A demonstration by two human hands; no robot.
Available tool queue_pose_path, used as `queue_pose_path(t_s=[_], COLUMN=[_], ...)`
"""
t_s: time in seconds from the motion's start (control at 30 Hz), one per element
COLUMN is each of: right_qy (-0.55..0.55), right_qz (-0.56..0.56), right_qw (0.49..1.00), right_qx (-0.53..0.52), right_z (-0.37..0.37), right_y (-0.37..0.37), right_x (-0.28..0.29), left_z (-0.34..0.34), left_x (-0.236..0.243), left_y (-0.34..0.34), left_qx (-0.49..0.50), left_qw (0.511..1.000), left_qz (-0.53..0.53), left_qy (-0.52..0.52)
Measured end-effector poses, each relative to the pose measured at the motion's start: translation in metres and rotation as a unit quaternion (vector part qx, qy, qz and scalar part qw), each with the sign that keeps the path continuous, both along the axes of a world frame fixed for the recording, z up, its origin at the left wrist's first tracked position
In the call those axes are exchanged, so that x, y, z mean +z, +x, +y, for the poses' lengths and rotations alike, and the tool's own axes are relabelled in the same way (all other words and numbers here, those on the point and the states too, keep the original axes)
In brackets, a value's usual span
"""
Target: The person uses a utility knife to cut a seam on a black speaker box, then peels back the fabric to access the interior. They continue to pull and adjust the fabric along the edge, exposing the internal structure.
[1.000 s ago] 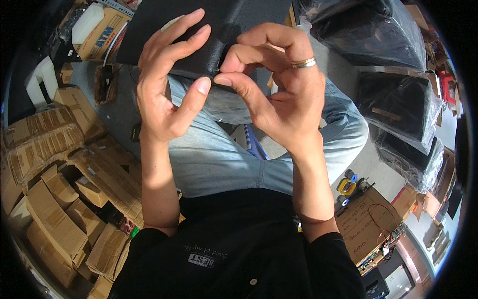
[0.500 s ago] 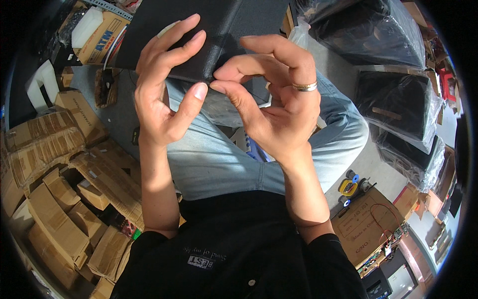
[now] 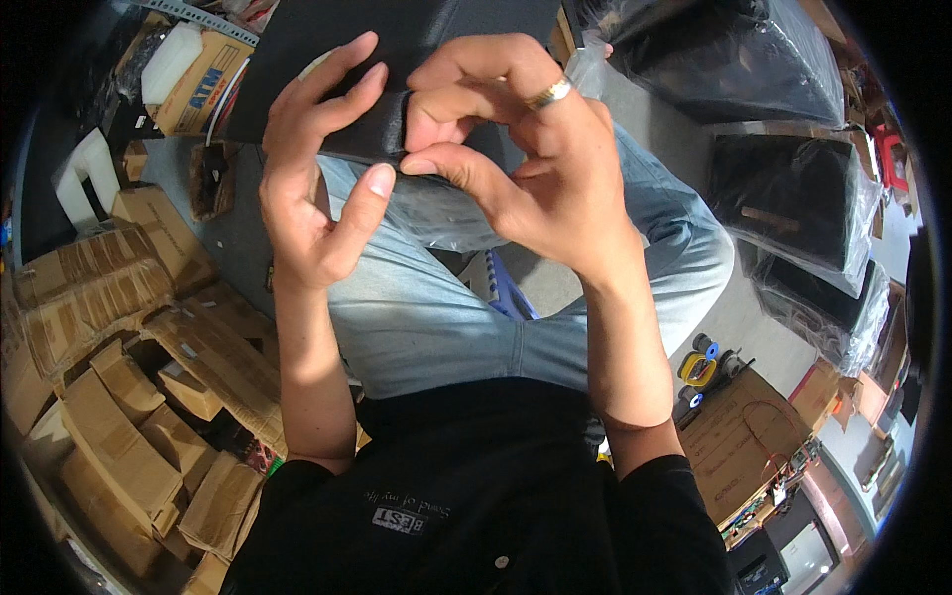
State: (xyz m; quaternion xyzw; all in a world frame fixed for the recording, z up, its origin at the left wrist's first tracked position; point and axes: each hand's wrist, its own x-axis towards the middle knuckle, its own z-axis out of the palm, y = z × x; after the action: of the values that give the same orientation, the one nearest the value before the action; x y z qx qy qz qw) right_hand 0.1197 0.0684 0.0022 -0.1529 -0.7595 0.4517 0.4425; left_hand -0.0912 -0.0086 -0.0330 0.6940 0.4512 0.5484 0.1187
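A black textured case (image 3: 367, 30) lies ahead of me at the top, over a clear plastic sheet (image 3: 428, 213). My left hand (image 3: 315, 198) is open beside the case's left part, fingers bent and apart, thumb just below the front edge. My right hand (image 3: 535, 178) has thumb and bent fingers pinched at the case's front corner edge; the fingertips partly hide what is between them. A metal ring sits on a right finger.
My jeans-clad legs (image 3: 674, 268) are folded below the case. Cardboard boxes (image 3: 129, 426) are piled at left. Plastic-wrapped black units (image 3: 773, 208) line the right, near spools and a yellow tool (image 3: 699, 367) on the grey floor (image 3: 734, 317), and a cardboard box (image 3: 744, 446).
My left hand has shifted a little to the left. My right hand has moved up and left, its upper fingers curling over the case edge.
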Motion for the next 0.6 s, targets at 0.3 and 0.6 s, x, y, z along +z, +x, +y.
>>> queue_pose_path(t_s=[0.3, 0.6], right_qy=[-0.057, 0.14], right_qz=[0.084, 0.018], right_qw=[0.993, 0.981], right_qx=[-0.065, -0.132], right_z=[-0.019, -0.013], right_y=[-0.007, 0.0], right_x=[-0.02, -0.018], left_z=[-0.003, -0.002], left_x=[0.009, 0.01], left_y=[-0.002, 0.0], left_qx=[-0.004, -0.006], left_qw=[0.999, 1.0], left_qz=[-0.003, 0.008], left_qy=[-0.044, -0.028])
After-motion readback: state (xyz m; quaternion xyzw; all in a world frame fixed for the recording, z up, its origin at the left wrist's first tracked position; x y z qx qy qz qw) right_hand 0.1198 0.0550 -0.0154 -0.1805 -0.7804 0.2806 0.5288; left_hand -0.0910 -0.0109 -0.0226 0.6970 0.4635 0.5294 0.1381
